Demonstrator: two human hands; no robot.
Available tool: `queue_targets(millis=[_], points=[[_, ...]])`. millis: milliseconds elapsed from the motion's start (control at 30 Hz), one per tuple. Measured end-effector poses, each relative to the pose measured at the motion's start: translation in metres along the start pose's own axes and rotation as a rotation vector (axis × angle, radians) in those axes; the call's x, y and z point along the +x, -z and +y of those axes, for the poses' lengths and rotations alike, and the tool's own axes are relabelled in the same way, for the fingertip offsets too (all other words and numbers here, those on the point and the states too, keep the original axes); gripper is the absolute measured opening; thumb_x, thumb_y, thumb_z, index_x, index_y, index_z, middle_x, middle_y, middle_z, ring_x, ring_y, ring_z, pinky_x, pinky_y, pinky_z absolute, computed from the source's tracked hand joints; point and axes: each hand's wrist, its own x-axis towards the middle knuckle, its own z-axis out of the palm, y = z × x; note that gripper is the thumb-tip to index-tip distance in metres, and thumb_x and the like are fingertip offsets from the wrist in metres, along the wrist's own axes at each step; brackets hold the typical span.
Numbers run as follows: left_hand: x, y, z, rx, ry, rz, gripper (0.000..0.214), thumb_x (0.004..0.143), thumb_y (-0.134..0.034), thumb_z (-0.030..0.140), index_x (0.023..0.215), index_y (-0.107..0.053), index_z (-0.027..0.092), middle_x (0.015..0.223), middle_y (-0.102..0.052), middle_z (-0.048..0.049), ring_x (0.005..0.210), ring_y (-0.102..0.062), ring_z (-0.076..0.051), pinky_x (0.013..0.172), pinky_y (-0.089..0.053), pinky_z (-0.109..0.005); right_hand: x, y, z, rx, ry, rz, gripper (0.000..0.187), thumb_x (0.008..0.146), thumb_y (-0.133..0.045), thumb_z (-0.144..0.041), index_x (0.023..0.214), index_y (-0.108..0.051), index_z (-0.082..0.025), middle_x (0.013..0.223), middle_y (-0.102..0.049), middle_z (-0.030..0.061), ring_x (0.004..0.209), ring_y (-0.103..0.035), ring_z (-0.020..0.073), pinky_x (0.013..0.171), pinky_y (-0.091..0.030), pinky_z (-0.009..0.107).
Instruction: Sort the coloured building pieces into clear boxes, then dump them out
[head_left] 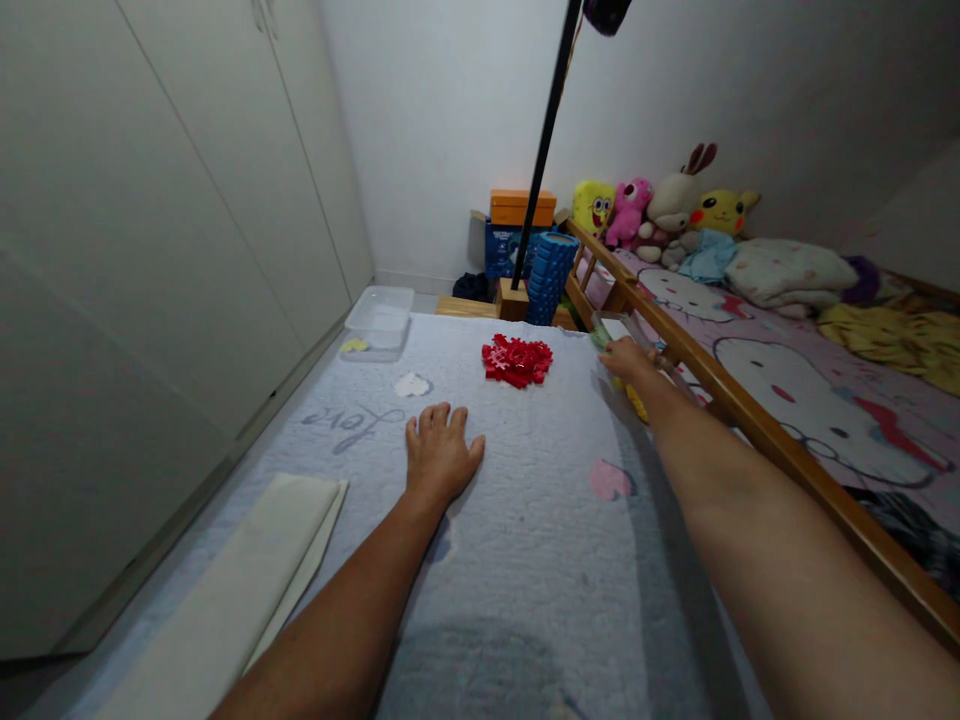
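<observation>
My left hand (pixel 441 452) lies flat on the pale blue-grey cloth (pixel 525 560), fingers spread and holding nothing. At the right side, by the wooden rail, my right hand (pixel 627 358) has its fingers curled at the edge of a clear plastic container (pixel 634 328). Green and white show at that container's far end, and yellow pieces (pixel 636 402) show under the hand. My fingertips there are partly hidden. Beyond my left hand, a heap of red plastic pieces (pixel 517 360), some snowflake-shaped, rests on the cloth.
A clear plastic box (pixel 379 322) stands at the far left. Folded cream fabric (pixel 225 600) lies at the near left. White cabinets (pixel 187 200) flank the left; a wooden bed rail (pixel 697 370) borders the right. A black pole (pixel 546 150) rises behind the far edge.
</observation>
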Motion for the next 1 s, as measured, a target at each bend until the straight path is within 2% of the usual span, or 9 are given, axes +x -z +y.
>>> queue_targets(millis=[167, 367, 467, 567, 733, 867, 1000], points=[[0.0, 0.001, 0.0, 0.001, -0.001, -0.004, 0.05, 0.096, -0.055, 0.047, 0.139, -0.061, 0.023, 0.15, -0.056, -0.0159, 0.14, -0.045, -0.035, 0.12, -0.029, -0.055, 0.003, -0.006, 0.004, -0.038, -0.063, -0.036, 0.04, 0.09, -0.059, -0.033, 0.123, -0.076, -0.018, 0.121, -0.07, 0.0194, 0.114, -0.065, 0.0344, 0.099, -0.05, 0.047], [0.0, 0.0, -0.001, -0.006, -0.008, 0.005, 0.05, 0.095, -0.055, 0.046, 0.139, -0.061, 0.022, 0.149, -0.056, -0.0164, 0.14, -0.045, -0.035, 0.12, -0.028, -0.055, 0.007, -0.01, 0.008, -0.063, -0.08, -0.078, 0.04, 0.093, -0.053, -0.035, 0.121, -0.076, -0.019, 0.135, -0.065, 0.0184, 0.122, -0.062, 0.0366, 0.105, -0.044, 0.057], [0.0, 0.0, 0.0, 0.002, -0.009, 0.004, 0.051, 0.096, -0.055, 0.046, 0.139, -0.061, 0.021, 0.15, -0.056, -0.0167, 0.141, -0.045, -0.035, 0.12, -0.028, -0.056, 0.006, -0.01, 0.007, -0.054, -0.087, -0.073, 0.041, 0.091, -0.056, -0.035, 0.123, -0.075, -0.018, 0.132, -0.066, 0.0188, 0.123, -0.06, 0.037, 0.105, -0.044, 0.059], [0.0, 0.0, 0.0, 0.008, -0.005, 0.003, 0.052, 0.096, -0.055, 0.047, 0.14, -0.061, 0.021, 0.151, -0.056, -0.0163, 0.141, -0.044, -0.035, 0.12, -0.028, -0.055, -0.001, -0.007, 0.002, -0.012, -0.089, -0.006, 0.041, 0.091, -0.057, -0.033, 0.125, -0.074, -0.017, 0.135, -0.064, 0.02, 0.126, -0.057, 0.0378, 0.108, -0.041, 0.058], [0.0, 0.0, 0.0, -0.004, -0.002, 0.007, 0.051, 0.095, -0.055, 0.046, 0.139, -0.062, 0.021, 0.151, -0.056, -0.0167, 0.141, -0.045, -0.036, 0.12, -0.028, -0.055, -0.013, -0.008, -0.028, 0.159, -0.03, 0.178, 0.042, 0.096, -0.051, -0.034, 0.129, -0.069, -0.015, 0.139, -0.061, 0.0202, 0.128, -0.055, 0.0346, 0.111, -0.039, 0.05], [0.0, 0.0, 0.0, -0.016, -0.001, 0.01, 0.049, 0.095, -0.056, 0.046, 0.138, -0.062, 0.023, 0.15, -0.056, -0.0162, 0.141, -0.045, -0.035, 0.12, -0.028, -0.055, -0.016, -0.023, -0.065, 0.381, 0.053, 0.136, 0.046, 0.097, -0.05, -0.039, 0.133, -0.066, -0.016, 0.135, -0.065, 0.0168, 0.128, -0.057, 0.0298, 0.108, -0.044, 0.042], [-0.001, 0.001, 0.0, -0.01, -0.005, 0.001, 0.049, 0.095, -0.055, 0.046, 0.138, -0.061, 0.023, 0.15, -0.056, -0.0154, 0.141, -0.045, -0.035, 0.119, -0.029, -0.054, -0.013, -0.036, -0.094, 0.489, 0.04, 0.028, 0.052, 0.099, -0.049, -0.049, 0.143, -0.059, -0.022, 0.143, -0.062, 0.0147, 0.132, -0.057, 0.0259, 0.109, -0.045, 0.037]])
